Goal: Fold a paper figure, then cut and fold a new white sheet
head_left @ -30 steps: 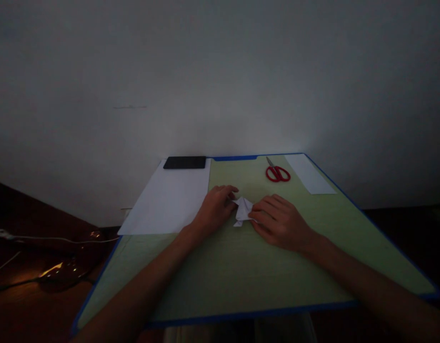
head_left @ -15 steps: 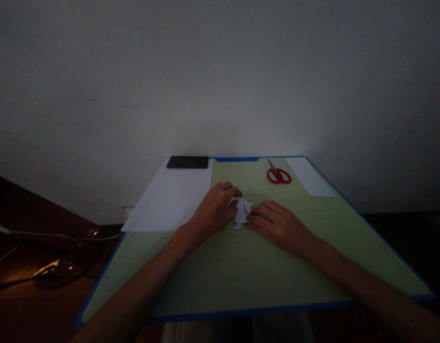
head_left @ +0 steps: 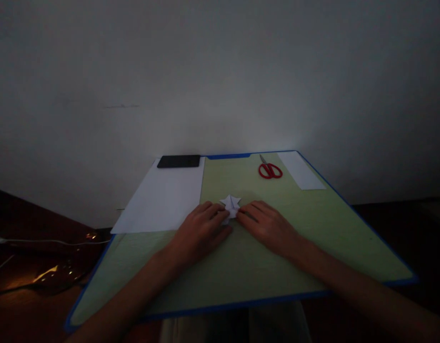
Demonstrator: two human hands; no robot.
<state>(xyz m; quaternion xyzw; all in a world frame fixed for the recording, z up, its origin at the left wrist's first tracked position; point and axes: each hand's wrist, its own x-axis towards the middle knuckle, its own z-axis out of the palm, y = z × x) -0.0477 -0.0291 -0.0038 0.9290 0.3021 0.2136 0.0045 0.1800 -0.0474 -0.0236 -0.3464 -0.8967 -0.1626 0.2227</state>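
A small piece of folded white paper (head_left: 232,204) with several pointed corners lies near the middle of the green table. My left hand (head_left: 202,227) has its bent fingertips on the paper's left lower side and covers part of it. From the other side, my right hand (head_left: 266,224) presses its fingertips together on the paper's right edge. The folded paper's points face away from me, and its near end is partly hidden by the left fingers.
Beyond the hands, red-handled scissors (head_left: 270,170) lie beside a white paper strip (head_left: 303,171). A dark flat phone-like slab (head_left: 179,161) rests on a large white sheet (head_left: 163,202) at the left. The table (head_left: 248,281) has a blue edge and stands against a wall.
My left hand has come down and nearer, its fingers now on the paper's lower left. The paper looks slightly turned. The whole view has shifted a little.
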